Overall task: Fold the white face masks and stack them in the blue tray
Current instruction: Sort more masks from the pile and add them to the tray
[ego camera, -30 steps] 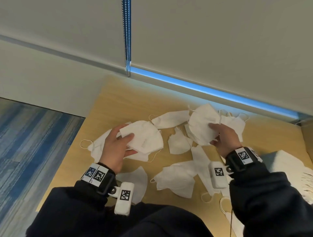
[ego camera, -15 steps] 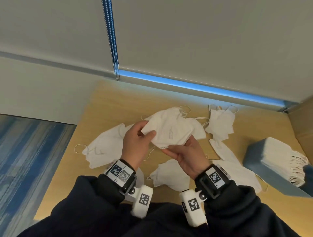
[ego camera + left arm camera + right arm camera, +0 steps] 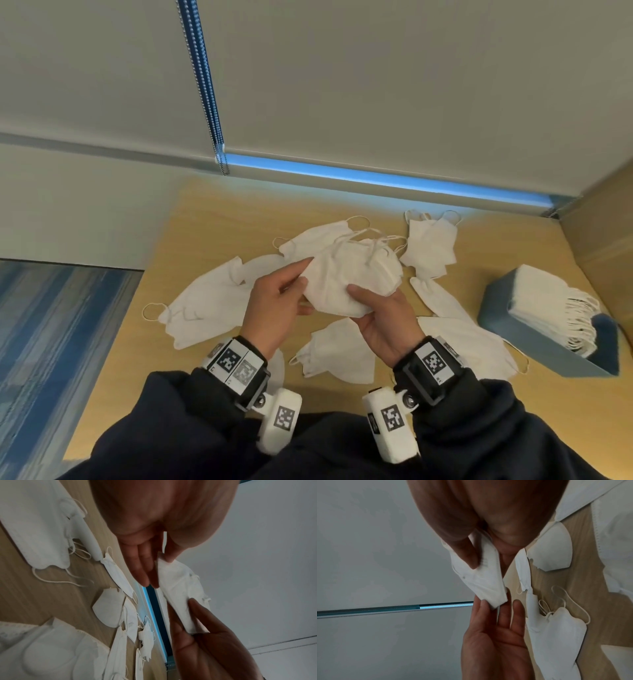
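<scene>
I hold one white face mask [image 3: 346, 277] in the air above the wooden table [image 3: 219, 226], between both hands. My left hand [image 3: 301, 277] pinches its left end between the thumb and straight fingers [image 3: 144, 573]. My right hand [image 3: 370, 301] grips its right part, thumb [image 3: 467, 555] on top and fingers below. Loose masks lie on the table at the left [image 3: 209, 305], in front of me [image 3: 339, 353] and at the back right [image 3: 431, 246]. The blue tray [image 3: 507, 329] stands at the right with a stack of folded masks [image 3: 544, 294] in it.
A grey blind with a bead chain [image 3: 202, 85] hangs behind the table. A wooden panel [image 3: 603, 246] closes off the right side. Blue carpet [image 3: 51, 342] lies beyond the table's left edge. More masks [image 3: 462, 339] lie between my right hand and the tray.
A second ago each hand was on a separate mask, far apart. Both hands have come together on one mask lifted at the middle, and the view has turned right toward the tray.
</scene>
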Demonstrator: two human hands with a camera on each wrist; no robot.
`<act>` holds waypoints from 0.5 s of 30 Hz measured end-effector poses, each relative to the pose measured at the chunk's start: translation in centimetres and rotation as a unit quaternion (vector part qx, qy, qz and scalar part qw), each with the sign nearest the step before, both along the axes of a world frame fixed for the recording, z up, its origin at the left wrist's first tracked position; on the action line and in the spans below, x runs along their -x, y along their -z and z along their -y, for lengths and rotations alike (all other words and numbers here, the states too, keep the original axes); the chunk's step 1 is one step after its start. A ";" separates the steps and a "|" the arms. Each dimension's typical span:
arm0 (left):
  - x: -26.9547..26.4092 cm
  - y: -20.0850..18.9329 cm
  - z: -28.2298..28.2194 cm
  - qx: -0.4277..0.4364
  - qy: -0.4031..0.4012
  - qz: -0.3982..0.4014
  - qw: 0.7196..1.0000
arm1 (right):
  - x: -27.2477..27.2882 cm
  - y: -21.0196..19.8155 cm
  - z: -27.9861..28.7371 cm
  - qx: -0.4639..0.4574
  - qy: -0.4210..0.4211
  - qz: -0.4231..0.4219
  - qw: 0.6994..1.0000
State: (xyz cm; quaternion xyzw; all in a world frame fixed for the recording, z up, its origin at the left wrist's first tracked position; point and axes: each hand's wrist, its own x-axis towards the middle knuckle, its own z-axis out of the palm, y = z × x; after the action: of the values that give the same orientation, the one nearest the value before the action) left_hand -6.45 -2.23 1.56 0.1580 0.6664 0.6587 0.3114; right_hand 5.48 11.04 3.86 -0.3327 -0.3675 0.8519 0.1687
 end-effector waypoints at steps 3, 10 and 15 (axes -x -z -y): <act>-0.1 -0.3 -0.2 -0.003 0.018 -0.007 1.000 | -0.7 0.0 -0.3 0.021 0.017 -0.005 1.000; 0.2 -0.7 -0.9 -0.025 0.064 -0.027 0.997 | -2.1 0.0 -0.5 -0.019 0.045 0.018 0.999; -0.7 -1.3 -2.0 -0.022 0.105 -0.062 0.992 | -4.0 -0.1 -1.7 -0.015 0.043 0.042 0.998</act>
State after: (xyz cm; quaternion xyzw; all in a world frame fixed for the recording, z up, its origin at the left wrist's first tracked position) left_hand -5.75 -0.24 2.85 0.2744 0.6496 0.6257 0.3334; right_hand 9.47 12.73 3.97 -0.3807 -0.3725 0.8237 0.1945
